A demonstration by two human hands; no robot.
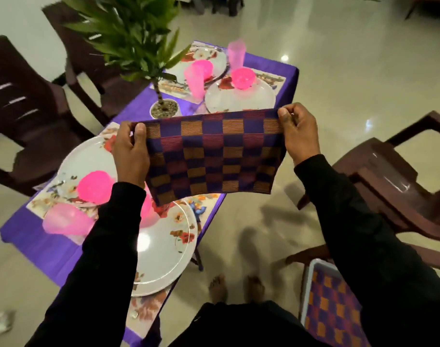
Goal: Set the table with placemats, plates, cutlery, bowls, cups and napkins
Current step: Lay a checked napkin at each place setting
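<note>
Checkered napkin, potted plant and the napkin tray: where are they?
checkered napkin [213,156], head view, middle of the cloth.
potted plant [128,33], head view, its leaves.
napkin tray [309,276], head view, white rim.

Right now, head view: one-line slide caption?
Left hand and right hand hold a checkered napkin stretched above the set table.

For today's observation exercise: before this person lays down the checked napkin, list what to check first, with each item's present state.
1. Checked napkin pinched at both top corners by left hand and right hand: ok.
2. Napkin spread flat, unfolded: ok.
3. Near plate has bare space: ok.
4. Pink cup upright: not ok, it lies tipped.
5. Cutlery laid: cannot tell.
6. More napkins in the tray: ok.
</note>
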